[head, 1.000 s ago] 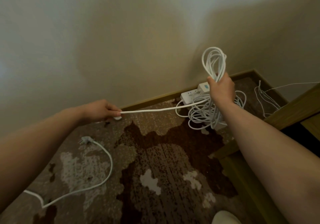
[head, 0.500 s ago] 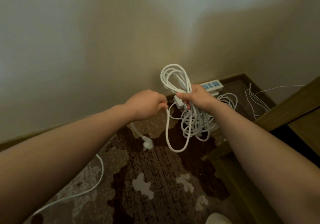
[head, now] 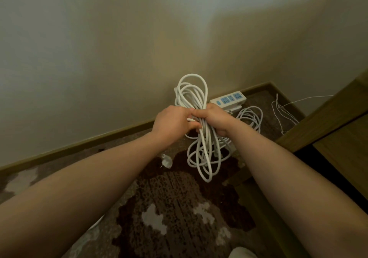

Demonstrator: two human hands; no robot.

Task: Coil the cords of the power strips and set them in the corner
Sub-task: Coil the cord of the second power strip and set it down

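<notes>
A thick white coiled cord [head: 192,96] stands up above my fists and hangs down in loops below them. My right hand [head: 214,119] grips the bundle at its middle. My left hand [head: 173,121] is pressed against it from the left, its fingers curled round a strand of the same cord. The cord's plug [head: 166,161] dangles below my left wrist, just over the carpet. In the corner lies a white power strip [head: 229,100] with blue sockets, its own coiled cord [head: 250,118] beside it.
Patterned brown carpet [head: 169,208] covers the floor up to a wooden baseboard [head: 79,144]. A wooden furniture edge [head: 328,118] stands at the right. Thin white wires [head: 282,110] lie by the corner. A white shoe tip [head: 242,252] shows at the bottom.
My left hand has brought the stretched cord in from the far left to the bundle. The plug has been dragged across the carpet towards the coil.
</notes>
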